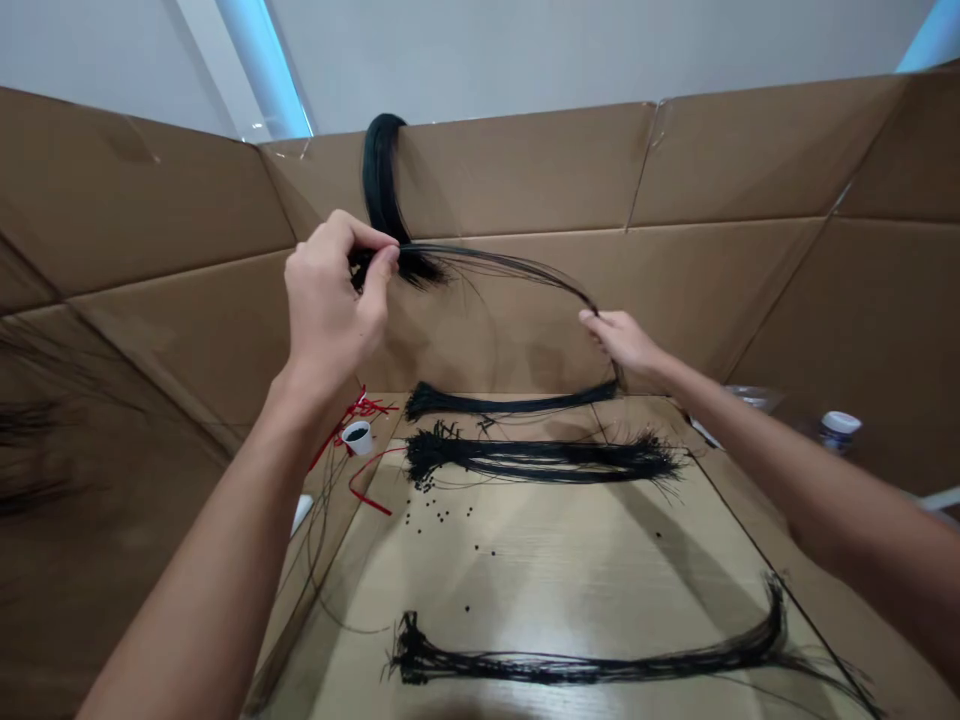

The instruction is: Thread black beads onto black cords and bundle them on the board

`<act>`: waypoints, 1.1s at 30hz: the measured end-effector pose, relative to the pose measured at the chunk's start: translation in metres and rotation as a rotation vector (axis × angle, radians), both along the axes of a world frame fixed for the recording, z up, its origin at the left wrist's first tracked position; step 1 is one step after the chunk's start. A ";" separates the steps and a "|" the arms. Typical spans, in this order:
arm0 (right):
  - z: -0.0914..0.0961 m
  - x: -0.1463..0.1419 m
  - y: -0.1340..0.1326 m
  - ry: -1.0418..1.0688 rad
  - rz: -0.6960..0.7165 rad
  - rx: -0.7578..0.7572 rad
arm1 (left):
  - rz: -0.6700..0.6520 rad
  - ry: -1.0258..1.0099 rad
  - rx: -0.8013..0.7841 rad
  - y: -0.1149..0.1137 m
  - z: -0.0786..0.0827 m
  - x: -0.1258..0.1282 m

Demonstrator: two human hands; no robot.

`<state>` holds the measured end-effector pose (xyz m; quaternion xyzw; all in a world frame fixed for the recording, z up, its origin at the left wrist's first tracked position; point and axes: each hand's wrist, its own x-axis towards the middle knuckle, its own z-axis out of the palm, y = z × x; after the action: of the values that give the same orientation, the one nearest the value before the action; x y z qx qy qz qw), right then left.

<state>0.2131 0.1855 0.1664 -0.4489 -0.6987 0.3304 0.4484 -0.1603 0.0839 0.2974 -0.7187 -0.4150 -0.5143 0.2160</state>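
Observation:
My left hand [334, 300] pinches one end of a thin hank of black strands [510, 265] between thumb and fingers, up in front of the cardboard. My right hand [621, 342] holds the far end, so the hank arcs between my hands. Just behind my left fingers, a thick black bundle of strands [381, 170] hangs over the top of the cardboard wall and curls down to them. Below on the wooden board [570, 570] lie several long black bundles [540, 458], with small black beads [439, 518] scattered nearby. Neither hand touches the board.
Brown cardboard walls [480, 180] surround the board on the back and sides. A small white cup [358, 436] holding dark beads stands beside red strips [364, 405] at the left. A capped bottle [838, 430] and clear plastic [750, 397] sit beyond my right arm.

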 end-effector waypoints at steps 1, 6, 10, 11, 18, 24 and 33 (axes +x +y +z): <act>0.008 0.008 0.003 -0.006 -0.025 0.009 | -0.006 0.002 -0.013 -0.001 -0.003 -0.001; 0.024 0.020 -0.010 -0.052 0.029 -0.016 | -0.037 0.019 -0.013 -0.002 0.006 0.007; 0.004 -0.003 -0.030 -0.035 0.199 -0.087 | -0.058 0.085 0.000 0.007 0.037 0.043; -0.002 -0.012 -0.031 0.000 0.225 -0.087 | -0.072 0.096 0.004 0.011 0.045 0.056; -0.010 -0.079 -0.018 0.249 0.241 0.011 | -0.186 0.193 0.031 0.028 0.077 0.145; -0.013 -0.059 -0.026 0.206 0.395 -0.088 | -0.083 0.179 0.124 0.025 0.085 0.121; 0.000 0.026 -0.042 0.037 0.369 -0.212 | 0.139 0.127 0.085 0.031 0.078 -0.009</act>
<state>0.2387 0.1434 0.1662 -0.3520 -0.7219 0.4869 0.3434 -0.1695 0.1149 0.3755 -0.7096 -0.4272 -0.4688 0.3070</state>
